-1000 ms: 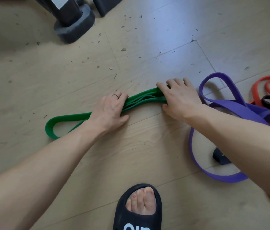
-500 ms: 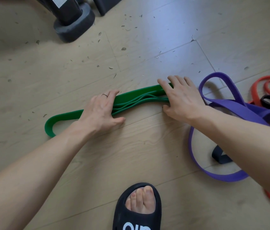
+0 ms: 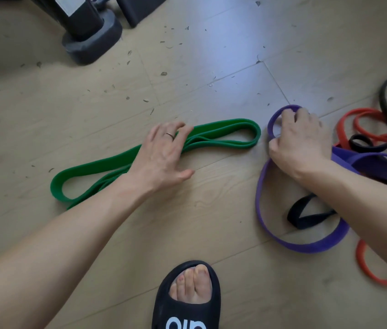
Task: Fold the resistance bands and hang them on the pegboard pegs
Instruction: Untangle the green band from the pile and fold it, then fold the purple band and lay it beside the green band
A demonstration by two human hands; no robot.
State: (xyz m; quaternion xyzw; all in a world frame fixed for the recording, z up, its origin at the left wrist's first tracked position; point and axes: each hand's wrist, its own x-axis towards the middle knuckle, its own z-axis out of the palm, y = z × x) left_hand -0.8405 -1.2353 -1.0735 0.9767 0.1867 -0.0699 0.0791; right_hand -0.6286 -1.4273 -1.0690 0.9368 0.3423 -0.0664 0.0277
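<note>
Down on the floor lay the folded green band.
It ran long from lower left to upper right; the left hand rested flat on it, and the right hand gripped the purple band beside it.

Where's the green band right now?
Head view, centre-left on the floor: the green band lies folded under the left hand, just left of the purple band.

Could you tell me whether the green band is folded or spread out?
Folded: the green band lies doubled in stacked layers on the floor.
</note>
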